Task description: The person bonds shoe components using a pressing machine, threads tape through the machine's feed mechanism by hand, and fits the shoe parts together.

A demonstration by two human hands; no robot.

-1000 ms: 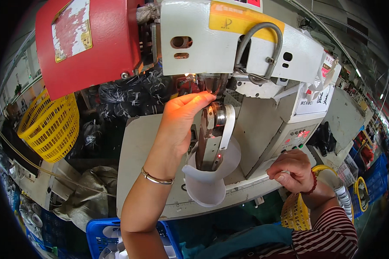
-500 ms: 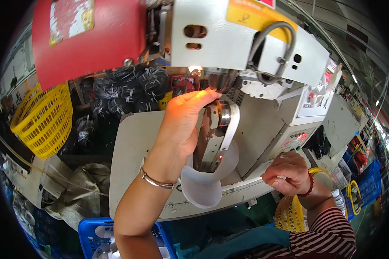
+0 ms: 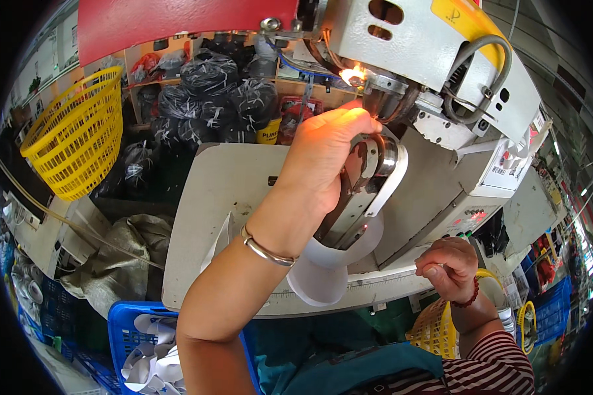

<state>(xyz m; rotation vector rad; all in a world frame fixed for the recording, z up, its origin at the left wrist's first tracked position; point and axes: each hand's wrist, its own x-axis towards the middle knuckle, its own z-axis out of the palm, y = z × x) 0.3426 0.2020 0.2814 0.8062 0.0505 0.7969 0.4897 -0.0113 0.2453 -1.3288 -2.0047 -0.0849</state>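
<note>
A: What is closest to us?
B: We see a striped sleeve (image 3: 501, 359) and teal cloth (image 3: 349, 362). On the left is a blue basket (image 3: 115, 322) with white pieces (image 3: 155, 359) in it. The left arm hides part of it.
A: Where is the right hand (image 3: 451, 266)?
B: It is just past the sleeve, with a red bracelet (image 3: 468, 299) on its wrist. Its fingers are curled in. We can't tell if they hold anything.
A: And the white sheet (image 3: 318, 283)?
B: It bends around the low end of the metal post (image 3: 354, 212), and a flap hangs down by the front edge of the counter (image 3: 211, 191).
A: What about the left hand (image 3: 326, 145)?
B: It is up high, by the top of the post. Its thumb and finger are pinched together just under a round dark metal part (image 3: 380, 99). We can't see if something is between them. Its wrist has a silver bangle (image 3: 268, 252).
A: What is close to it?
B: A bright orange light (image 3: 354, 74) shines on it from above.
A: And far away?
B: We see a big yellow basket (image 3: 79, 145) on the left, and a pile of shiny black bags (image 3: 207, 72) at the back.
</note>
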